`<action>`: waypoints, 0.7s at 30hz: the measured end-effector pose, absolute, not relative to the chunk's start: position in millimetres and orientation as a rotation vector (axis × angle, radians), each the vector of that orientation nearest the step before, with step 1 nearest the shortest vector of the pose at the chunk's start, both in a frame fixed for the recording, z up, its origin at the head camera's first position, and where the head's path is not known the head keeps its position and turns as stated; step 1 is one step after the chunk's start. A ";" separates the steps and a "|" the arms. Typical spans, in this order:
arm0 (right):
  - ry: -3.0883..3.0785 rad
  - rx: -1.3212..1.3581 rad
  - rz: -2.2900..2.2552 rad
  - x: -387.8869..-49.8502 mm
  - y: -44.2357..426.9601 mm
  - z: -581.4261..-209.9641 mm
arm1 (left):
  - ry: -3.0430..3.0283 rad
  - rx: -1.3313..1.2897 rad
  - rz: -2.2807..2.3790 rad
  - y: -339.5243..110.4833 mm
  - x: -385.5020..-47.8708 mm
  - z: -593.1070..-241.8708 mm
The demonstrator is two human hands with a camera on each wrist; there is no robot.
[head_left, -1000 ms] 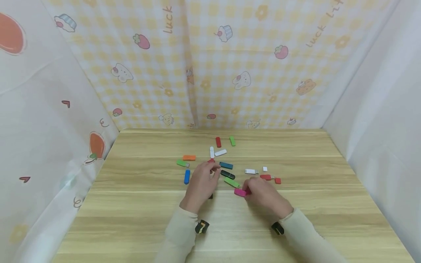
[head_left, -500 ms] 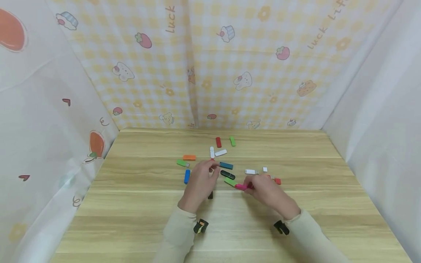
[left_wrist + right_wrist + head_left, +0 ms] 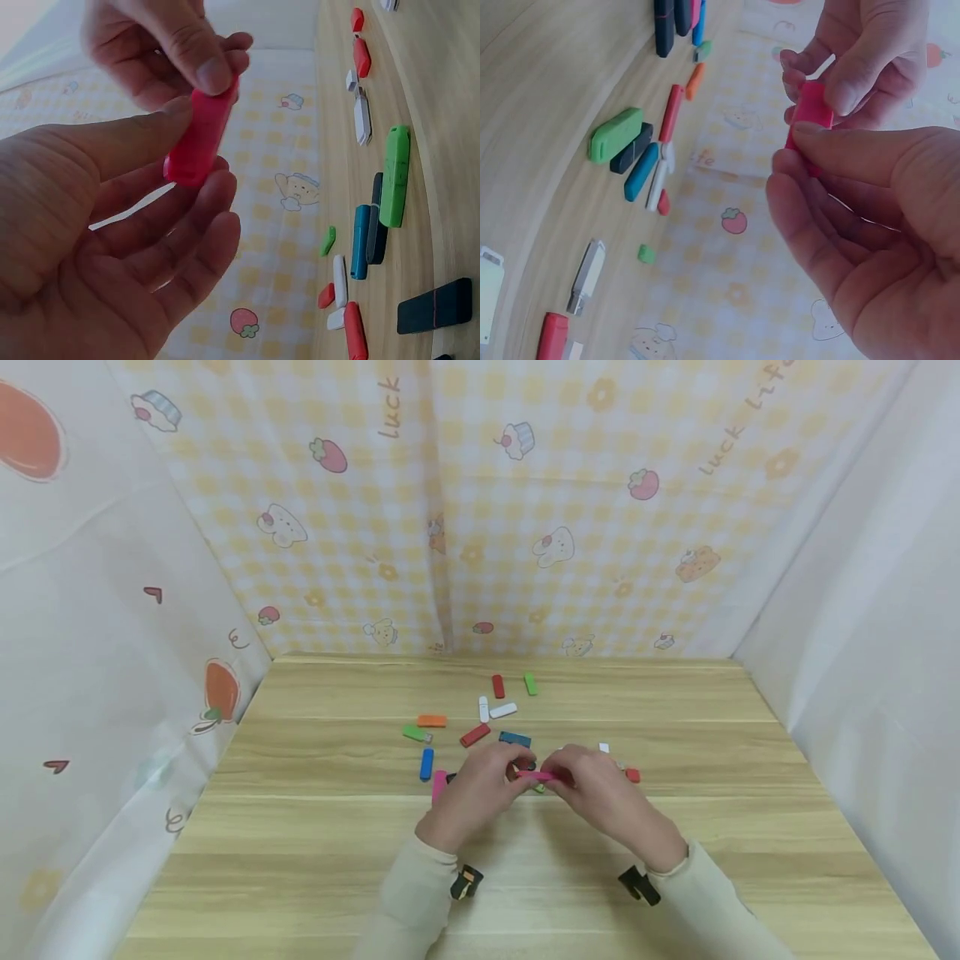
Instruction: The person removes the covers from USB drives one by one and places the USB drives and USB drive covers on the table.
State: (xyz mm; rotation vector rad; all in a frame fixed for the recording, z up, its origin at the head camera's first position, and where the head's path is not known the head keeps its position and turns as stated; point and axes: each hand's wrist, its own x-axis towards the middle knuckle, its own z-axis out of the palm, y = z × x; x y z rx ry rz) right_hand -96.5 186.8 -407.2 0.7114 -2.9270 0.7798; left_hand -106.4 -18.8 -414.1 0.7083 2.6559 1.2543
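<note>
A pink USB stick (image 3: 534, 775) is held up between both hands, just above the table, with no metal plug showing. My left hand (image 3: 476, 789) pinches one end between thumb and fingers; in the left wrist view its other fingers (image 3: 214, 247) lie loosely bent below the stick. The opposite end is pinched by my right hand (image 3: 603, 789), its thumb (image 3: 847, 146) laid over the stick in the right wrist view. Beneath the hands, a green stick (image 3: 396, 176), a black one (image 3: 375, 217) and a teal one (image 3: 361, 240) lie side by side on the table.
Several more USB sticks lie around: red (image 3: 475, 735), orange (image 3: 431, 721), blue (image 3: 427, 764), a second pink one (image 3: 439, 785) beside the left wrist, and white (image 3: 503, 710). A red cap (image 3: 633, 775) lies right of the right hand. Printed cloth (image 3: 480, 527) walls the table's back and sides.
My right hand has lifted the pink USB stick off the table. My left hand has moved right to take its other end, uncovering a red stick and a second pink one.
</note>
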 end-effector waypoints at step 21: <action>-2.880 0.766 0.953 -88.5 192.1 -406.6 | 2.716 0.951 1.221 -24.7 -99.2 -425.8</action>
